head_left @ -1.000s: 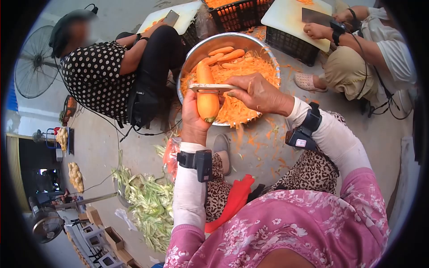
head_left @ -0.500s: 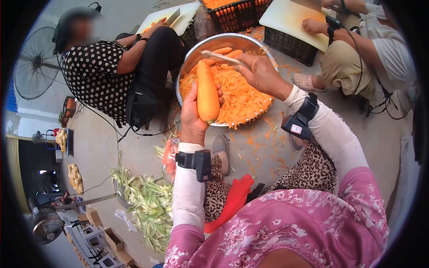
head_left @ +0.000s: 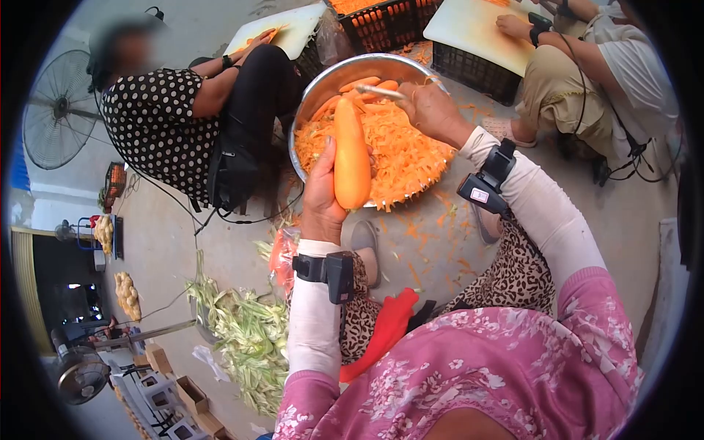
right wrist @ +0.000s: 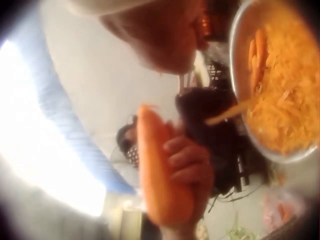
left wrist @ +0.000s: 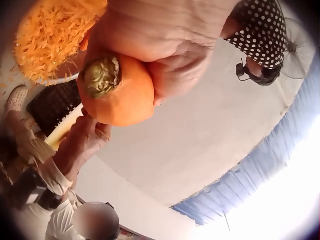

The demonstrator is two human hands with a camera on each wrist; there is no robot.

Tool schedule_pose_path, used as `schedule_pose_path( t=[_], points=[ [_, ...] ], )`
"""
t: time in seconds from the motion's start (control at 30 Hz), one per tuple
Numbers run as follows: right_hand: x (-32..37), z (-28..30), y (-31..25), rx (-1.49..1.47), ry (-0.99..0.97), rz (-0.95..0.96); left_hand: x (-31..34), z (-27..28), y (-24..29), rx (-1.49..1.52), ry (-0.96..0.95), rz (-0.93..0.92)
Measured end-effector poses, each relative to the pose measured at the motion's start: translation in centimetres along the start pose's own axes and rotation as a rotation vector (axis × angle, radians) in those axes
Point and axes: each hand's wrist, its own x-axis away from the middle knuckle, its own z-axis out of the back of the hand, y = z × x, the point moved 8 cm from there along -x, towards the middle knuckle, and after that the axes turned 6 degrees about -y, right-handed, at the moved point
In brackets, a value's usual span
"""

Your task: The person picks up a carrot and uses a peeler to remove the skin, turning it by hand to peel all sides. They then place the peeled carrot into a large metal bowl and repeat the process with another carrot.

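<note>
A large peeled-looking carrot (head_left: 352,158) stands lengthwise in my left hand (head_left: 320,187), thumb along one side and fingers wrapped behind it. In the left wrist view its blunt end shows a greenish-brown stem crown (left wrist: 101,76). My right hand (head_left: 436,110) grips a pale-handled peeler (head_left: 378,92), held apart from the carrot, above and to its right. Under both hands is a round metal basin (head_left: 320,82) heaped with orange carrot strips (head_left: 407,161), with several smaller carrots (head_left: 359,83) at its far side. The right wrist view is blurred.
Two people sit across from me at white cutting boards (head_left: 458,29) set on black crates (head_left: 475,73). A dark crate (head_left: 385,28) of carrots stands between them. Husks and leaves (head_left: 246,330) lie on the floor at left, beside a plastic bag (head_left: 282,257). Peel scraps litter the ground.
The peeler lay across the carrot a second ago; my right hand has lifted it off, up and right. My left hand has shifted the carrot slightly right and down.
</note>
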Motion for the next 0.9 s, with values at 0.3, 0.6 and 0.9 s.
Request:
schedule_pose_path(
  t=[0.3,0.6,0.9],
  points=[
    [4.1,1.2,-7.1,-0.468,-0.081,0.381,-0.3,0.7,1.0,0.230,0.037,-0.060],
    [-0.2,-0.1,-0.9,-0.017,0.039,0.103,-0.3,-1.7,-0.1,0.173,-0.107,0.049],
    [3.1,2.7,-5.3,-0.371,0.072,0.306,-0.4,-0.1,0.5,0.172,0.029,-0.017]
  ],
)
